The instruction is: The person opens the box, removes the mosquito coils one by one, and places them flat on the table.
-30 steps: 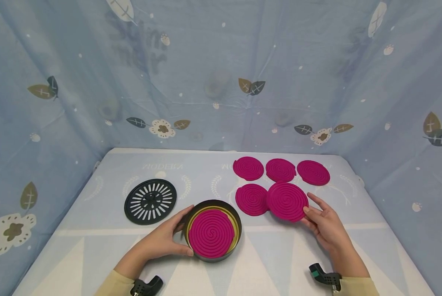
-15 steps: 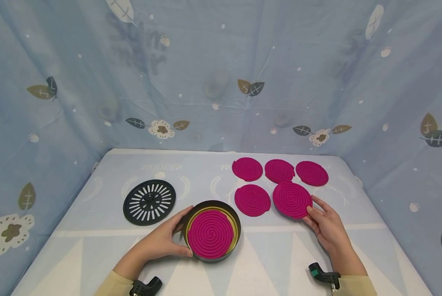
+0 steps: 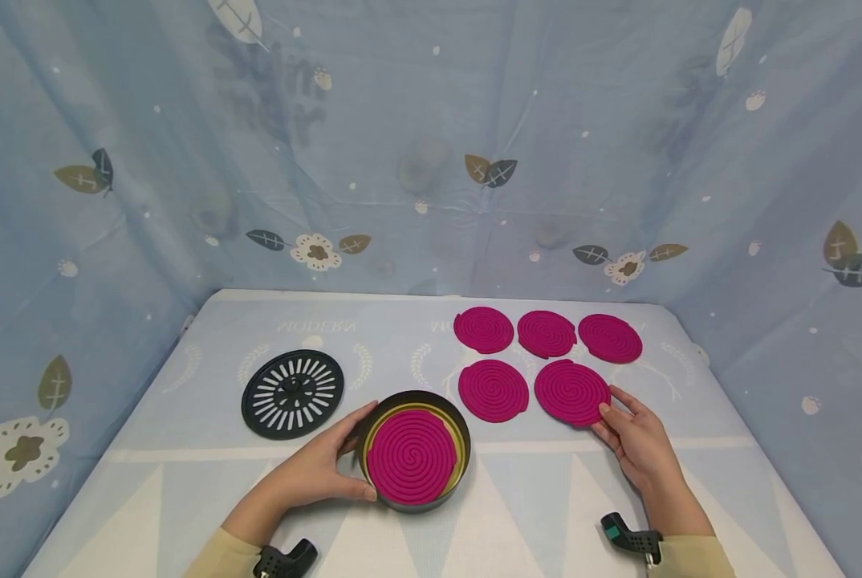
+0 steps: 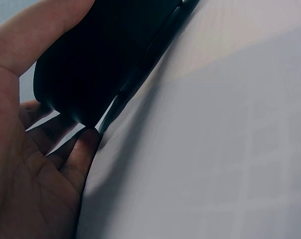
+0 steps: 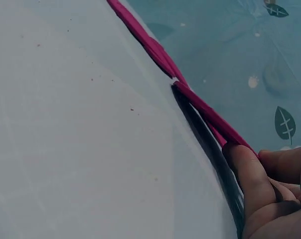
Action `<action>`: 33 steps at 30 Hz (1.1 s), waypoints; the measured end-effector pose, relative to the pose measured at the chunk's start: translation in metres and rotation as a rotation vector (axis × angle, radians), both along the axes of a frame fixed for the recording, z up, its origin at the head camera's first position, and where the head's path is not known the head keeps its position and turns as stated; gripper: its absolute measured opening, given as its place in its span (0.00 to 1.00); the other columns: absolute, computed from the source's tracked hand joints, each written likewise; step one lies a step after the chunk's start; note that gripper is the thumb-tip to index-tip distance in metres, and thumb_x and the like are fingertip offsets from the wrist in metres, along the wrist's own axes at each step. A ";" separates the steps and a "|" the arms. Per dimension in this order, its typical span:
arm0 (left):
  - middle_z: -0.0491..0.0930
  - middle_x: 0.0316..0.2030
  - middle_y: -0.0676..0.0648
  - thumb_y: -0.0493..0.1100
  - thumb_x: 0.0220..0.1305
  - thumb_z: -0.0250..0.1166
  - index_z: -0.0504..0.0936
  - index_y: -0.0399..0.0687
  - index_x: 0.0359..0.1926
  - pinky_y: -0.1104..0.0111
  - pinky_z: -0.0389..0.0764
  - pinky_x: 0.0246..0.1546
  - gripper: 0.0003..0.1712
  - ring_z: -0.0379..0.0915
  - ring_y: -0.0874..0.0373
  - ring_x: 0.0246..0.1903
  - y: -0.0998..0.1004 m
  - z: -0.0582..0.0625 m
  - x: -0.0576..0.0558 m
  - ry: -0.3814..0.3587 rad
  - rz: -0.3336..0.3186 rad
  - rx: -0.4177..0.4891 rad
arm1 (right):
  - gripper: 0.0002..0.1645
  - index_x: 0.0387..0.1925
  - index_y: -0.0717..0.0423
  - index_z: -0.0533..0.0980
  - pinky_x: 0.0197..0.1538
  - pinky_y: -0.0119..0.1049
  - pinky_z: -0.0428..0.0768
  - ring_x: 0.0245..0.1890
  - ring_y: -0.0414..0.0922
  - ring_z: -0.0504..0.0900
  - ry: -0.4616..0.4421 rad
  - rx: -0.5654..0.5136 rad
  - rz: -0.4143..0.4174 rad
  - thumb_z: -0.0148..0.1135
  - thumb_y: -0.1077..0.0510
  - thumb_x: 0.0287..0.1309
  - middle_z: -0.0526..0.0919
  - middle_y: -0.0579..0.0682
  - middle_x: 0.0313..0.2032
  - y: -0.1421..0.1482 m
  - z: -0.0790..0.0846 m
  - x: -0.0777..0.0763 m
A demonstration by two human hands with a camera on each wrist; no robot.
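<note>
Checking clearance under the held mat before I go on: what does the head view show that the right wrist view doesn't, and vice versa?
Only the head view: the left hand gripping the round tin, the coiled mat inside it, and the black slotted disc.

Only the right wrist view: the held pink mat edge-on, raised off the tablecloth at its gripped end, dark shadow beneath.

Both: the right hand pinching that mat, at least one other pink mat, and the blue curtain.
</note>
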State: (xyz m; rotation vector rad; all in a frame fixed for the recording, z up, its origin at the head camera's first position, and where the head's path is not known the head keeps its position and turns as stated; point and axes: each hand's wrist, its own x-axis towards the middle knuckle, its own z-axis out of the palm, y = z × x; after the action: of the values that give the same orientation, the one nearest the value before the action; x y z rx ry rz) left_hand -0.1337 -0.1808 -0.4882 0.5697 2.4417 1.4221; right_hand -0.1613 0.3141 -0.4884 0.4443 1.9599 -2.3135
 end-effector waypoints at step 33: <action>0.58 0.72 0.56 0.62 0.31 0.84 0.53 0.64 0.77 0.64 0.66 0.68 0.73 0.54 0.58 0.71 0.001 0.000 0.000 -0.017 0.012 -0.007 | 0.46 0.77 0.62 0.43 0.55 0.37 0.82 0.48 0.39 0.84 -0.005 0.069 0.058 0.57 0.53 0.71 0.81 0.42 0.49 0.021 0.015 0.015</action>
State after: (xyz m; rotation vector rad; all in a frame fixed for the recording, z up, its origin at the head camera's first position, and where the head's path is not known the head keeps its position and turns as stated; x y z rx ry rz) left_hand -0.1333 -0.1802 -0.4879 0.5409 2.4401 1.4162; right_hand -0.1459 0.3351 -0.4735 0.3921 2.0271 -2.2145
